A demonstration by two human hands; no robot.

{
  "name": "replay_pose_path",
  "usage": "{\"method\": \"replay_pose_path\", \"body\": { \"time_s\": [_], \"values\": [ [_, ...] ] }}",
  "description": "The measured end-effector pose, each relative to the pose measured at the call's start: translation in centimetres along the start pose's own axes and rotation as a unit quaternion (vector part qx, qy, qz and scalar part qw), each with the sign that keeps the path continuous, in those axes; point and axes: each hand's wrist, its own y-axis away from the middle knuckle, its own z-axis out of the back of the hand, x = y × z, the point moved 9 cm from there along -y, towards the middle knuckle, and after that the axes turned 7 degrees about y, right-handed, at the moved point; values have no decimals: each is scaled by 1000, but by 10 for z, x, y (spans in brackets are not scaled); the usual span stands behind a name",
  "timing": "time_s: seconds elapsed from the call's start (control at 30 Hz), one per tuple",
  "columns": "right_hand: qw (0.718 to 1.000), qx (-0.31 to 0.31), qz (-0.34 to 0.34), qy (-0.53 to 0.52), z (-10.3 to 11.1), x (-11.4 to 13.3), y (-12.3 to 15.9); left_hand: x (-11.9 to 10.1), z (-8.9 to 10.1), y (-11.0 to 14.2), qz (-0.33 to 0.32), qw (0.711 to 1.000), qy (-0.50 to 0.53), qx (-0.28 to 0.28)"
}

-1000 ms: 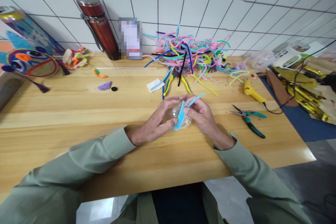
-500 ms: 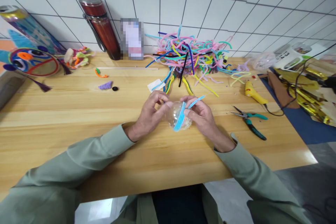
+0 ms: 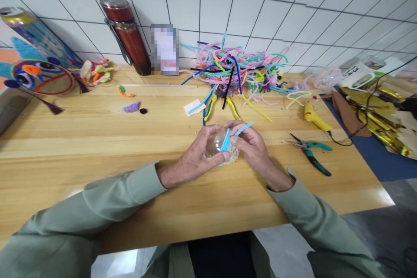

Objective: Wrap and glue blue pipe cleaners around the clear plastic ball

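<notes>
Between my hands is a clear round ball (image 3: pixel 214 142) of see-through plastic or glass, low over the table. A light blue pipe cleaner strip (image 3: pixel 225 141) runs across it, with one end sticking out to the upper right. My left hand (image 3: pixel 199 153) curves round the ball's left side, its thumb pressing the lower end of the blue strip. My right hand (image 3: pixel 250 144) pinches the strip against the ball's right side. Its fingertips are partly hidden behind the strip. Just beyond lie yellow-green handles (image 3: pixel 211 107) of a tool under the pile of pipe cleaners.
A tangled heap of coloured pipe cleaners (image 3: pixel 241 67) lies by the tiled wall. On the right are teal-handled pliers (image 3: pixel 309 152) and a yellow glue gun (image 3: pixel 314 116) with its cord. A red thermos (image 3: pixel 125 37) stands at the back; a decorated mask-like piece (image 3: pixel 42 76) sits left.
My left hand has closed round the ball, its thumb coming down onto the lower end of the blue strip. My right hand keeps its pinch and has barely moved.
</notes>
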Motion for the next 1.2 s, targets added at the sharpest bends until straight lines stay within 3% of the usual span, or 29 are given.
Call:
{"method": "replay_pose_path", "body": {
  "time_s": [0.6, 0.87, 1.2],
  "values": [
    [1000, -9, -8, 11, 1, 0, 0, -15, -2, -1, -93, 994, -31, 42],
    [1000, -6, 6, 21, -1, 2, 0, -7, 0, -4, -48, 999, -1, 26],
    [999, -24, -13, 25, 4, -3, -3, -2, 0, -6, -51, 997, 2, 50]
  ]
}}
